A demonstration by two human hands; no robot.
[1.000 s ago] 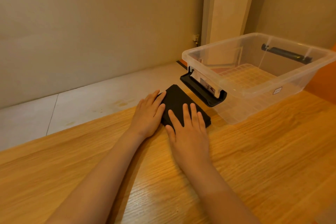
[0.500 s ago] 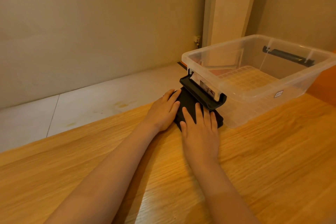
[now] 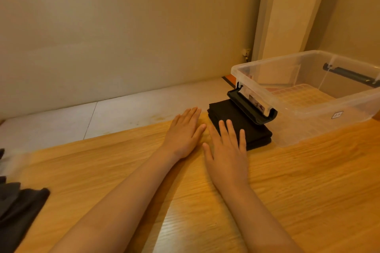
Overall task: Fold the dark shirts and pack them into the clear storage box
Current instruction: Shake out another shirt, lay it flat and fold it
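Both hands lie flat with fingers straight, gripping nothing: the right hand (image 3: 226, 156) has its fingertips over the near edge of the folded shirt (image 3: 224, 113), and the left hand (image 3: 183, 133) rests on the table (image 3: 308, 181) just beside it. A second ago both palms pressed the shirt out in the open. Since then it has been slid up against the box (image 3: 308, 111), its far edge now under the hanging black latch (image 3: 250, 109), and the left hand has come off it. So this shirt looks folded but only parked, not packed. The box seems empty, and a pile (image 3: 20, 209) of dark cloth waits at the far left
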